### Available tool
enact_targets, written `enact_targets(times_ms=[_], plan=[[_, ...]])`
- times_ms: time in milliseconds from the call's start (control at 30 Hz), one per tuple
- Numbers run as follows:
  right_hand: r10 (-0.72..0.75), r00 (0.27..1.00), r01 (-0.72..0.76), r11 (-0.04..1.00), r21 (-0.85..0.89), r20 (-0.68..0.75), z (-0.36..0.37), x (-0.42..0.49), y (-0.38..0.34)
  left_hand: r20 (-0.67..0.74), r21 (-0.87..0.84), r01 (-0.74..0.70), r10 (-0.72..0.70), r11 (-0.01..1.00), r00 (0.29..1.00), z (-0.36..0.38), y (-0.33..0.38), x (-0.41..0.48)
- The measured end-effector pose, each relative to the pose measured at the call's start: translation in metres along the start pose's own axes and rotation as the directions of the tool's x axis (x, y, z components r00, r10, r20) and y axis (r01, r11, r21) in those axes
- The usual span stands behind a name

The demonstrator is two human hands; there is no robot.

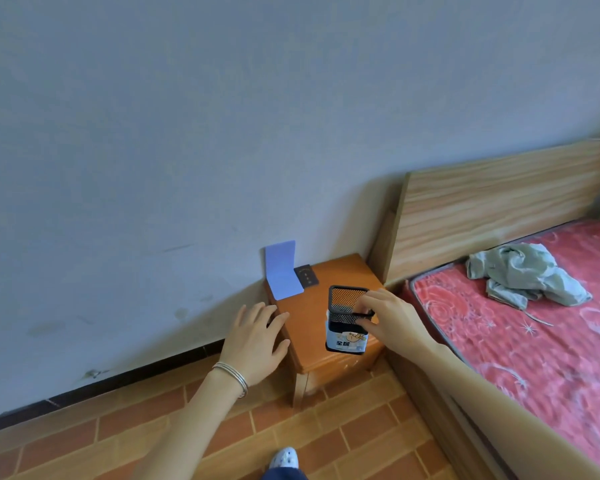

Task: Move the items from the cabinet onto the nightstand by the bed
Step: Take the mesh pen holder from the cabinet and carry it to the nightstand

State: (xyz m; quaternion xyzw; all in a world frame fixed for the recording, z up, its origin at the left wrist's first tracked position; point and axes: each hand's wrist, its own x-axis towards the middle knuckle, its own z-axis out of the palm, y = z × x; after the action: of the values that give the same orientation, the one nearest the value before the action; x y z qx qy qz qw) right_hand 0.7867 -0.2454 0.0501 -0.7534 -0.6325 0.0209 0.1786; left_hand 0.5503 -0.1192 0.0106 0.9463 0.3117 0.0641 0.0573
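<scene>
Nearest me, the left hand point(253, 341) lies spread, fingers straight, resting on the left edge of the nightstand point(310, 327) and holding nothing. The right hand point(383, 315) comes in from the bed point(499, 341) side and pinches the near right rim of the holder point(349, 320) between thumb and fingertips.

The move turns on the holder hanging straight below that pinch. Its long axis is close to upright and its base is over the front right part of the nightstand top, near the front edge. I cannot tell whether the base touches the wood or sits just above it. I judge the drop short, with only the right hand needed. The left is just beside it and free to steady it.

The holder is a black mesh cup, open at the top, and I see nothing inside. A white and blue printed label wraps its lower half.

Further back, a blue bookend point(283, 271) stands against the wall, with a dark card point(305, 277) just beside it, well apart from the holder
</scene>
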Motion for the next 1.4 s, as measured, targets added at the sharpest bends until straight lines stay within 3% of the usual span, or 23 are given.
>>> enact_targets(times_ms=[267,500,633,933,1167,1400], plan=[[0.034,0.999,-0.035,0.999,0.017,0.027,0.051,0.133,0.091,0.173,-0.010,-0.023,0.024,1.000,0.985,0.062,-0.042,0.154],[0.085,0.996,-0.086,0.995,0.048,0.033,0.144,0.216,0.182,0.324,-0.042,-0.026,0.038,0.999,0.945,0.162,-0.064,0.252],[-0.001,1.000,0.001,1.000,-0.003,0.012,0.219,0.249,0.243,0.288,-0.044,0.034,-0.020,0.998,0.957,0.250,-0.079,0.304],[-0.192,0.981,0.192,0.981,-0.010,-0.025,0.351,0.286,0.349,0.414,-0.018,0.134,-0.114,0.991,0.903,0.399,-0.099,0.375],[-0.237,0.967,0.244,0.966,0.079,-0.096,0.385,0.308,0.371,0.369,-0.053,0.193,-0.160,0.980,0.915,0.433,-0.111,0.389],[-0.241,0.960,0.250,0.967,0.045,-0.142,0.399,0.330,0.366,0.304,-0.123,0.223,-0.177,0.967,0.936,0.437,-0.109,0.390]])
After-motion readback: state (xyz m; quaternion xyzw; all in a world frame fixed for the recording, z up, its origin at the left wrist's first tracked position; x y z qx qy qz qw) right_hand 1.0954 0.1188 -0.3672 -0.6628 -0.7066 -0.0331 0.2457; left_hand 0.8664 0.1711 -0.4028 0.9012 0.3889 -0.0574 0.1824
